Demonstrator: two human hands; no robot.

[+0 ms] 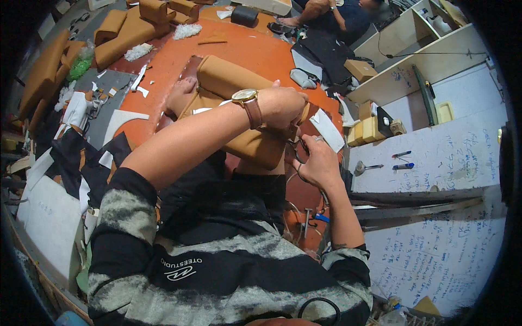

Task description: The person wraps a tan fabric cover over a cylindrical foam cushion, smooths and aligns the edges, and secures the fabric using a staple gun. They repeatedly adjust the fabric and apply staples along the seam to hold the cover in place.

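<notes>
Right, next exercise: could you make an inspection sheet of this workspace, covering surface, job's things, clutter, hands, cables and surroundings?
Surface: orange floor, littered with scraps.
Job's things: tan padded piece across the lap; dark looped tool, possibly scissors.
Clutter: white fluff, black cloth.
Hands: left hand on the padded piece, grip partly hidden; right hand holding the tool.
Cables: thin dark cord along the shelf panel, right.
Surroundings: another person, top edge; pens on a written-on white surface.

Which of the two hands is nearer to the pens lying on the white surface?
Right. The right hand is left of the pens; the left hand is farther off, up and left, at the tan cushion.
</notes>
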